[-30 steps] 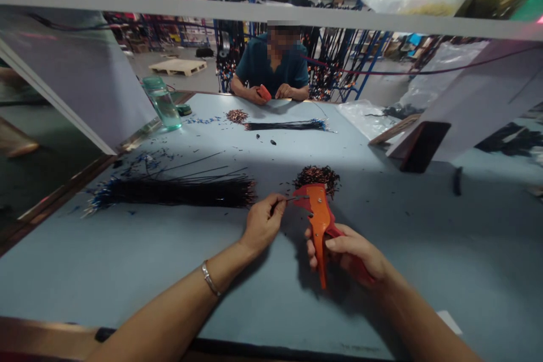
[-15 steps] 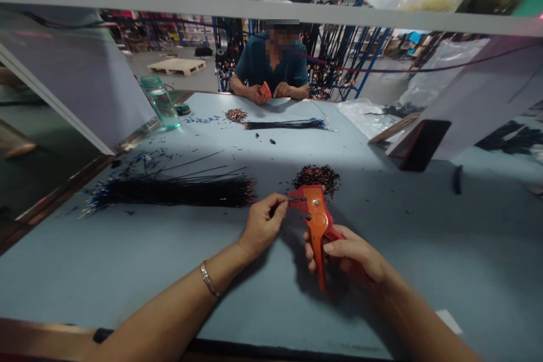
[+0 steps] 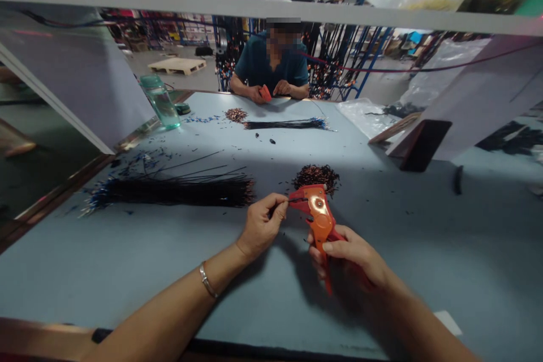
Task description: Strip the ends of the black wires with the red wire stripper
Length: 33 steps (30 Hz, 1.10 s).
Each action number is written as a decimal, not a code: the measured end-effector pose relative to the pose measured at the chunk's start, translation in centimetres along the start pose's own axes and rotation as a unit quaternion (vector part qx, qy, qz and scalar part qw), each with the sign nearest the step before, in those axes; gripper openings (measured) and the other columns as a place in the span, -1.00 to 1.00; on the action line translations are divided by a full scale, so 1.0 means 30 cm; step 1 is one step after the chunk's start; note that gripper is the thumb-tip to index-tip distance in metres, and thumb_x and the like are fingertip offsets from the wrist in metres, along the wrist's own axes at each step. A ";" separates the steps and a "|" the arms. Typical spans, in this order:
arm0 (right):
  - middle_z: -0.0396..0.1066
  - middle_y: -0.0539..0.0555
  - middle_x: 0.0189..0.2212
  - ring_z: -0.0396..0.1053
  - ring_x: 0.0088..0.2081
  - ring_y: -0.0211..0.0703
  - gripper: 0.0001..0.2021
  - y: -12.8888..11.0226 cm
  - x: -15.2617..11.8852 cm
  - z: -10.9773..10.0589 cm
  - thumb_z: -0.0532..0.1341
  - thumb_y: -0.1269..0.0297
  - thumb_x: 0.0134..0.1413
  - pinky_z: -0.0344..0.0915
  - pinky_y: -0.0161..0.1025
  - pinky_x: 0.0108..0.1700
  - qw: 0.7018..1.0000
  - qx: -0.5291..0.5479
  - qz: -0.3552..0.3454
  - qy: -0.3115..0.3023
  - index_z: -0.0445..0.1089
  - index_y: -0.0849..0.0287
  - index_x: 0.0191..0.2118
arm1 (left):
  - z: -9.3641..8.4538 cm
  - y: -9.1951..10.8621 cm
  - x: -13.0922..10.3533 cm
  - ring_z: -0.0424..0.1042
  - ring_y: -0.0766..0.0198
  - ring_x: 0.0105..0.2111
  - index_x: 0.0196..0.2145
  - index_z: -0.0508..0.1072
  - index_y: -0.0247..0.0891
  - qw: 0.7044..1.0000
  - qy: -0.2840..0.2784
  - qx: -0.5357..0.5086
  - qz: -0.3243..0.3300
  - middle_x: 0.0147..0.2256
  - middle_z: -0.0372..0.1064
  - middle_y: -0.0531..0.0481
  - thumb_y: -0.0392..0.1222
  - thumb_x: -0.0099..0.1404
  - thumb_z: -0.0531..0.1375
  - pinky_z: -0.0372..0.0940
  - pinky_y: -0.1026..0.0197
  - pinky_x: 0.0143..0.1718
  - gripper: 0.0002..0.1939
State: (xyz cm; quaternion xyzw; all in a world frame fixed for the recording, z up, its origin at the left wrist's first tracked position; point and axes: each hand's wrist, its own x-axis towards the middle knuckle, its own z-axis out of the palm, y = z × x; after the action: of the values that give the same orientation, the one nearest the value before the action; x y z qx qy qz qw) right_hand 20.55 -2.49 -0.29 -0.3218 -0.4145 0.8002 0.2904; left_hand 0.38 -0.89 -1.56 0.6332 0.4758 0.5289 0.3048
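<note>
My left hand (image 3: 263, 225) pinches a thin black wire (image 3: 292, 200) between thumb and fingertips. The wire's end sits in the jaws of an orange-and-red wire stripper (image 3: 321, 219). My right hand (image 3: 350, 251) is wrapped around the stripper's handles. Just behind the tool's head lies a heap of short dark and coppery offcuts (image 3: 316, 174). Left of my left hand, a thick bundle of black wires (image 3: 178, 191) rests on the table, with blue and bare silvery ends at its left and coppery ends at its right.
Across the table (image 3: 169, 260) a person (image 3: 271, 68) holds a red tool (image 3: 265, 93). In front of them lie a smaller wire bundle (image 3: 284, 124) and an offcut heap (image 3: 236, 115). A greenish bottle (image 3: 161, 103) stands at left, a dark upright slab (image 3: 425, 145) at right. A shelf beam (image 3: 271, 9) crosses overhead.
The wire stripper has tilted and shifted slightly to the right, its handles looking closer together. My left hand stays almost in place on the wire.
</note>
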 end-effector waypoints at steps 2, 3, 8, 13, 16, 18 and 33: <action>0.38 0.01 -0.54 0.35 -0.58 -0.24 -0.73 0.003 -0.001 0.005 0.36 0.21 -0.10 0.33 -0.28 -0.54 1.000 0.004 -0.005 0.014 0.42 0.26 -0.28 | -0.001 0.001 -0.001 0.24 0.38 -0.53 -0.40 0.42 -0.29 1.000 -0.001 -0.003 0.003 -0.56 0.26 0.12 -0.17 0.32 0.09 0.16 0.36 -0.46 -0.80; 0.37 0.00 -0.55 0.34 -0.58 -0.24 -0.73 0.004 -0.001 0.007 0.37 0.21 -0.10 0.33 -0.29 -0.55 1.000 0.002 -0.008 0.018 0.42 0.25 -0.29 | -0.002 0.001 -0.002 0.25 0.38 -0.52 -0.39 0.42 -0.29 1.000 0.000 -0.004 0.004 -0.55 0.26 0.12 -0.17 0.33 0.09 0.16 0.36 -0.45 -0.80; 0.36 -0.01 -0.59 0.32 -0.62 -0.26 -0.76 0.005 0.000 0.012 0.36 0.22 -0.08 0.31 -0.30 -0.57 1.000 -0.014 -0.019 0.013 0.40 0.26 -0.33 | -0.004 0.002 -0.002 0.24 0.39 -0.52 -0.37 0.43 -0.29 1.000 0.000 -0.010 0.005 -0.54 0.25 0.11 -0.18 0.33 0.10 0.15 0.36 -0.45 -0.82; 0.35 -0.02 -0.59 0.31 -0.62 -0.26 -0.76 0.008 -0.004 0.013 0.35 0.20 -0.05 0.31 -0.32 -0.60 0.999 -0.040 -0.036 0.010 0.37 0.25 -0.34 | -0.002 0.004 -0.004 0.19 0.39 -0.53 -0.36 0.43 -0.30 1.000 -0.001 -0.019 -0.004 -0.55 0.21 0.13 -0.17 0.33 0.10 0.13 0.36 -0.47 -0.81; 0.29 -0.06 -0.63 0.27 -0.65 -0.29 -0.74 0.009 -0.003 0.019 0.34 0.15 -0.03 0.25 -0.36 -0.66 0.998 -0.050 -0.038 0.002 0.33 0.24 -0.38 | 0.001 0.004 -0.004 0.15 0.40 -0.55 -0.38 0.43 -0.30 0.999 0.002 -0.027 -0.016 -0.56 0.17 0.14 -0.16 0.32 0.10 0.10 0.35 -0.49 -0.80; 0.23 -0.10 -0.67 0.20 -0.70 -0.35 -0.71 0.010 0.001 0.024 0.33 0.13 -0.03 0.16 -0.41 -0.71 0.997 -0.059 -0.049 0.013 0.29 0.22 -0.45 | 0.004 0.002 -0.003 0.12 0.40 -0.56 -0.40 0.42 -0.30 0.999 0.001 -0.029 -0.020 -0.57 0.14 0.15 -0.15 0.32 0.10 0.07 0.35 -0.51 -0.79; 0.26 -0.08 -0.65 0.21 -0.68 -0.32 -0.72 -0.008 -0.003 0.008 0.35 0.14 -0.08 0.18 -0.39 -0.70 0.998 -0.029 -0.039 0.032 0.33 0.23 -0.39 | -0.001 -0.001 0.008 0.18 0.38 -0.59 -0.41 0.43 -0.28 0.999 0.023 -0.026 -0.041 -0.61 0.19 0.14 -0.13 0.28 0.12 0.11 0.35 -0.53 -0.80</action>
State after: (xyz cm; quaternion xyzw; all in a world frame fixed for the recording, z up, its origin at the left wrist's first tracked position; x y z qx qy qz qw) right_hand 20.47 -2.56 0.07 -0.3392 -0.4404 0.7653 0.3245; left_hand 0.33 -0.65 -1.50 0.5928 0.4945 0.5422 0.3316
